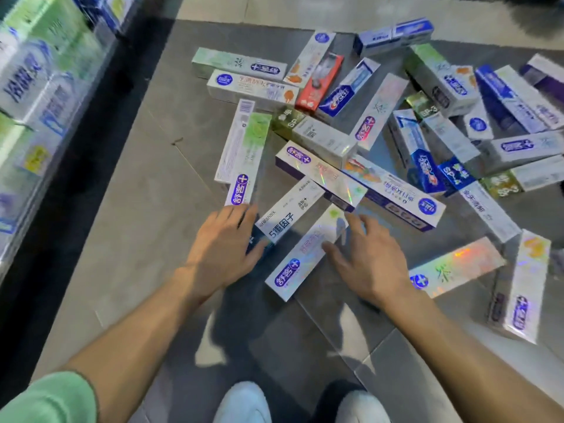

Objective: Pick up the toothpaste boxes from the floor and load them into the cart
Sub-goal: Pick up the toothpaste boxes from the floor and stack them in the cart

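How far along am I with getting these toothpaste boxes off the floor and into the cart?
Early, it seems. Done: nothing can be confirmed, since no cart shows. In hand: your left hand rests on the white box with black lettering, and your right hand touches the silver holographic box with a purple logo; neither is lifted. Left: the scattered pile of toothpaste boxes covers the grey tiled floor.

Grey tiled floor (131, 227) fills the view, paler tiles (305, 7) at twelve o'clock; stocked shop shelving (45, 96), blurred, runs along nine to eleven o'clock, dark shadow at its foot
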